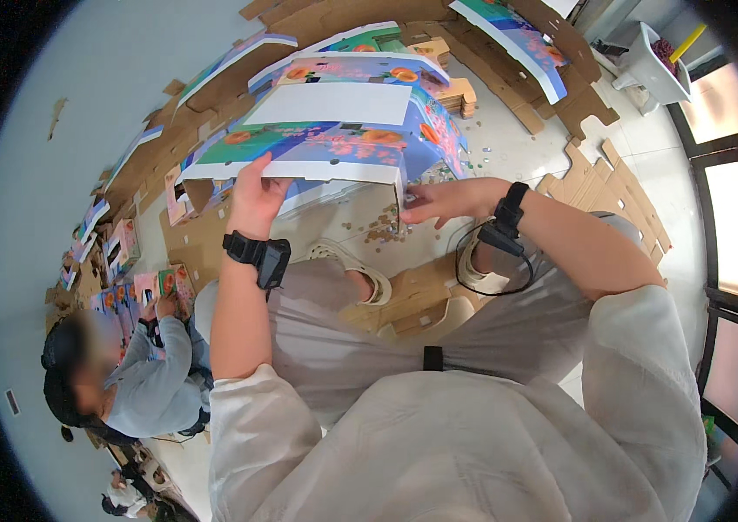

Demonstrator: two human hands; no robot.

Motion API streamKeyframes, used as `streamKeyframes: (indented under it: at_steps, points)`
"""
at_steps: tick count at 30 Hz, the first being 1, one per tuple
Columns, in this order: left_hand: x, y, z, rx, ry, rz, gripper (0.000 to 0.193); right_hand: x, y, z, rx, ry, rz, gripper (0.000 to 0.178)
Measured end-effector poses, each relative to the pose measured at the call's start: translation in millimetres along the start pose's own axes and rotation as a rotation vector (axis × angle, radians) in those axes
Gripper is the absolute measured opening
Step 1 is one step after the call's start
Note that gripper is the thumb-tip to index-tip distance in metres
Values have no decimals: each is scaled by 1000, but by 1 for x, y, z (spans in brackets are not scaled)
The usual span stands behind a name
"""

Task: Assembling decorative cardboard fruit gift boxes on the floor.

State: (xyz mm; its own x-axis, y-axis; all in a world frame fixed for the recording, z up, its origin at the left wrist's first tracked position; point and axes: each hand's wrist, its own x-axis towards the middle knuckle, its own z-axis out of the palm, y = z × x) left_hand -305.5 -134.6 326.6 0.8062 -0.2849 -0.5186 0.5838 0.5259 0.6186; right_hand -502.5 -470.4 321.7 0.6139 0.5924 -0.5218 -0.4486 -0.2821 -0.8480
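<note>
In front of me is a partly folded cardboard box point(330, 104), printed blue, green and pink with orange fruit, with a white panel on top and white edges. My left hand point(256, 198) is closed on its near edge, left of the middle, thumb on the outside and fingers underneath. At the near right corner, my right hand point(456, 200) has its fingertips closed around the upright edge of the side flap; part of the fingers is hidden behind that flap. Black devices are strapped to both my wrists.
Flat brown cardboard sheets point(608, 187) lie to the right, and a printed sheet point(517, 43) rests far right. Small round scraps point(384, 228) litter the floor under the box. A white bin point(654, 70) stands at the far right. On the left a co-worker point(147, 374) handles printed boxes.
</note>
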Motion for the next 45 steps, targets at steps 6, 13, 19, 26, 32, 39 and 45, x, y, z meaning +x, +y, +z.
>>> streamKeyframes:
  at_steps: [6, 13, 19, 26, 32, 39, 45]
  points:
    - [-10, 5, 13, 107, -86, 10, 14, -17, -29, -11, -107, -48, 78, 84]
    - [-25, 40, 37, 157, -282, 348, 23, -67, -37, -92, 3, 430, 151, 68]
    - [-49, 57, 52, -5, -423, 327, 35, -26, 32, -93, 327, 385, 358, 107]
    - [-69, 63, 53, 41, -422, 462, 36, 8, 52, -67, 771, 3, 99, 110]
    - [-76, 68, 59, -122, -767, 264, 41, 13, 40, -44, 631, 138, 61, 73]
    - [-76, 44, 79, -167, -746, 91, 30, 14, 35, -52, 532, 139, 37, 52]
    - [-79, 40, 100, -223, -857, 114, 32, -3, 13, -41, 855, 223, -185, 45]
